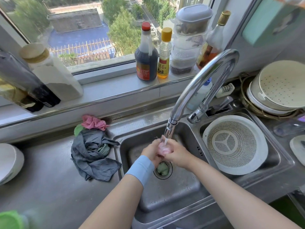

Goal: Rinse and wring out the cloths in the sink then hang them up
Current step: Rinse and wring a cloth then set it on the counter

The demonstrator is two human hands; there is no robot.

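Scrunched pink cloth (164, 148) sits clamped between left hand (151, 151) and right hand (175, 153) under the curved chrome tap (185, 91), water running.

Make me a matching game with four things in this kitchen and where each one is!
Things:
1 held pink cloth
2 grey cloth
3 white colander
4 red-capped bottle

Places:
A on the windowsill
B under the tap, in its running water
C in the right basin
D on the counter, left of the sink

Pairs: 1-B, 2-D, 3-C, 4-A
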